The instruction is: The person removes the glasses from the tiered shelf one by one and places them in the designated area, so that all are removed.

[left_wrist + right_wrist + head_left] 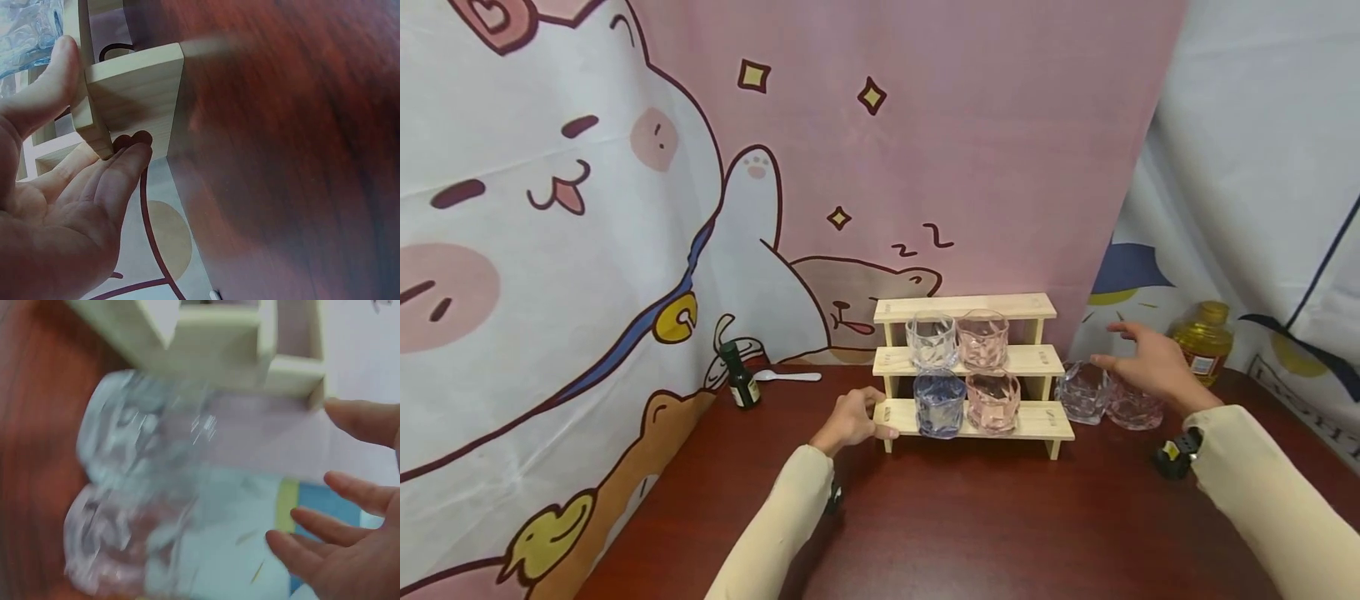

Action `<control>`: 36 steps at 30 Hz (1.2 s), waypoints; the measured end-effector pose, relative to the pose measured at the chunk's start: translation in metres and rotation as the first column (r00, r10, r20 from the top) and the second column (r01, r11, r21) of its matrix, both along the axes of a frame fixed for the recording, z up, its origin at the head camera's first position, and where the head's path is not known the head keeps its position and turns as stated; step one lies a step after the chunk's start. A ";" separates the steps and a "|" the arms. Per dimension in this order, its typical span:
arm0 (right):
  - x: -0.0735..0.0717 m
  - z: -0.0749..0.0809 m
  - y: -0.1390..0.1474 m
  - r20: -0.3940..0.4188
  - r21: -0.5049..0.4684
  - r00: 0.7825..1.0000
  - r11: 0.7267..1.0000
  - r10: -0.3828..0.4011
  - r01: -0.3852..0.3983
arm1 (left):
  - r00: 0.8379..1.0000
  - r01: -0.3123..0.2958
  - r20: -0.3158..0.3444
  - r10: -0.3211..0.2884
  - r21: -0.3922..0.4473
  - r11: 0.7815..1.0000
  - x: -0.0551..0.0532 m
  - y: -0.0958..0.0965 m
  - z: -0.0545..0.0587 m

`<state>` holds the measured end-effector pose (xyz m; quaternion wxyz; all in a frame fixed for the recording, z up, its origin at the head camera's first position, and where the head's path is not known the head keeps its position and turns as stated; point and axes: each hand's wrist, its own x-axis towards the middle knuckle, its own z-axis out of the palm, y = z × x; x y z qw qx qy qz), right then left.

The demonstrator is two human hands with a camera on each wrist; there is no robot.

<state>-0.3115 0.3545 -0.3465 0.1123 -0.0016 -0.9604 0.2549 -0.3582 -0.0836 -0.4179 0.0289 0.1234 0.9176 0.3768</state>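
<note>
My left hand [848,419] grips the left end of the bottom step of a three-step wooden display stand [1032,423]. In the left wrist view its thumb lies over the board and its fingers bend behind it. A blue glass [938,410] and a pink glass [994,408] stand on the bottom step. On the middle step are a clear glass [930,343] and a pink glass [982,343]. My right hand [1156,367] hovers with fingers spread, holding nothing, over a clear glass [1082,396] and a pinkish glass [1133,407] right of the stand.
A yellow bottle [1206,342] stands behind my right hand. At the back left are a small dark bottle [739,379] and a white spoon [790,377]. Cartoon-printed cloth [1000,150] hangs behind the dark red table [970,525].
</note>
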 end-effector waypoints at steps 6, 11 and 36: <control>-0.001 0.012 -0.033 -0.092 -0.072 0.987 0.988 0.128 -0.135 | 1.000 0.007 0.002 -0.007 0.004 1.000 -0.001 0.001 0.000; -0.005 0.013 -0.053 -0.084 -0.117 0.974 0.969 0.210 -0.219 | 1.000 0.002 0.000 -0.002 -0.001 1.000 -0.002 0.002 0.000; -0.043 0.009 -0.125 -0.009 -0.273 0.953 0.916 0.304 -0.295 | 1.000 0.020 0.000 -0.020 0.032 0.999 0.001 -0.003 -0.001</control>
